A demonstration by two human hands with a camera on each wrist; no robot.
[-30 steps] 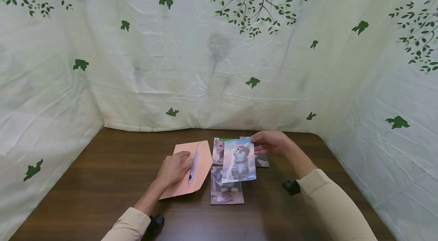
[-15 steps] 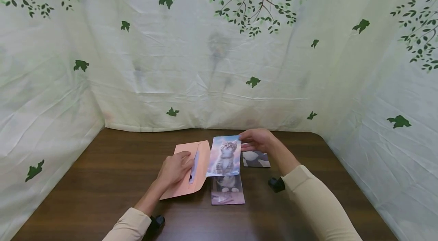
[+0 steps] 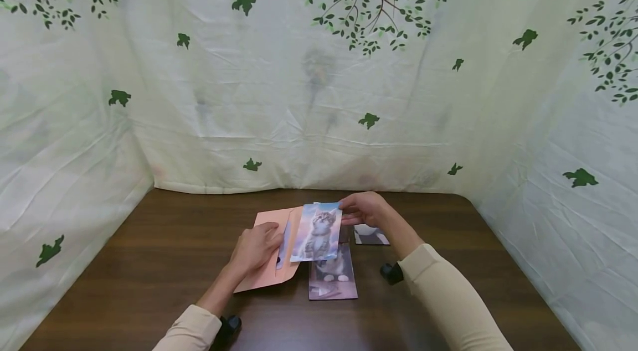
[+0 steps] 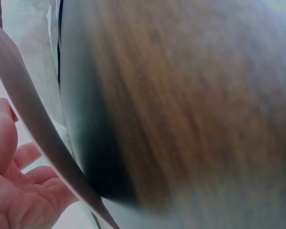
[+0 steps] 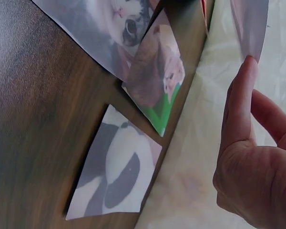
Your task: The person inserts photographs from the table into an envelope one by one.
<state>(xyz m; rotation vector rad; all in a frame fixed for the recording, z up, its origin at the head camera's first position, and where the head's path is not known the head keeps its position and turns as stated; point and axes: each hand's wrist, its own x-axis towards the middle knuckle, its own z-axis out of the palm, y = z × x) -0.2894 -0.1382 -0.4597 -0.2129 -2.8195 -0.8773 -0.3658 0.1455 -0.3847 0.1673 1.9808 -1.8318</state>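
Observation:
My left hand (image 3: pixel 254 248) grips a peach envelope (image 3: pixel 259 280), thumb on top and fingers beneath. In the left wrist view the envelope (image 4: pixel 40 124) shows edge-on beside the hand (image 4: pixel 26 191). A bluish card (image 3: pixel 283 246) shows through the envelope's opening. By its upper right corner, my right hand (image 3: pixel 368 210) pinches a picture card of a grey kitten (image 3: pixel 318 235). That card overlaps the envelope's flap side in the head view. Below it lies another cat picture (image 3: pixel 333 282), partly covered.
On the brown table (image 3: pixel 164 262), a black-and-white picture card (image 5: pixel 121 176) lies beneath the right forearm. Near it are a card with a pinkish animal on green (image 5: pixel 155 81) and the cat card. A leaf-patterned cloth (image 3: pixel 279 91) hangs behind the table.
The right hand has carried the kitten card leftward, from over the other pictures to over the envelope's right side, tilting it slightly. The left hand and envelope stay nearly still.

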